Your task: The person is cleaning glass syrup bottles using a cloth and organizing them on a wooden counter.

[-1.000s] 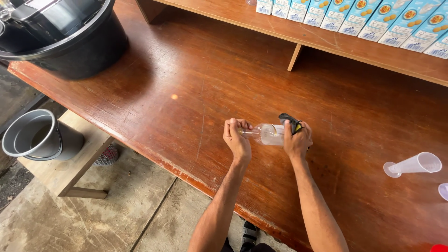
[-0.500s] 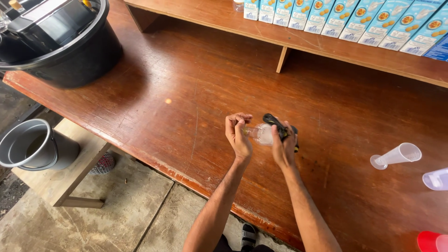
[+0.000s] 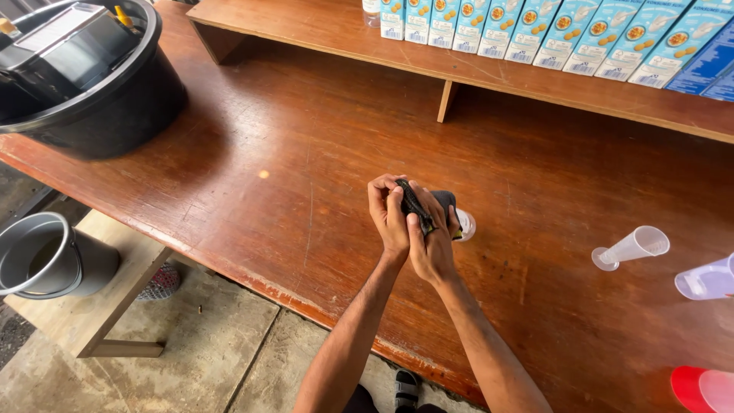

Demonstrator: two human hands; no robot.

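both hands meet over the middle of the tabletop [image 3: 306, 191], pressed together around a small dark cloth-like thing [image 3: 419, 206] with a zip edge running between the palms; the left hand [image 3: 388, 218] closes its grip on the near side of it, fingers curled over the top, and the right hand [image 3: 434, 241] closes its grip from the other side, thumb laid along the dark strip, so each grip is pinching the same dark thing; just beyond the right hand a clear plastic cup [image 3: 463, 224] peeps out, lying against the fingers, and whether it is held or only touched i cannot tell; the forearms run down toward the near edge of the tabletop, which is worn reddish-brown wood; well to the right a clear plastic funnel-shaped cup [image 3: 633, 247] lies on its side, with a pale lilac container [image 3: 707, 279] near it at the frame edge and a red cup [image 3: 699, 388] at the bottom corner; a black tub [image 3: 130, 99] sits at the far left end holding a grey box; a raised wooden shelf [image 3: 535, 76] along the back carries a row of blue cartons [image 3: 550, 30]; below the tabletop's left end a grey metal bucket [image 3: 46, 256] stands on a low wooden bench [image 3: 115, 306] above the concrete floor
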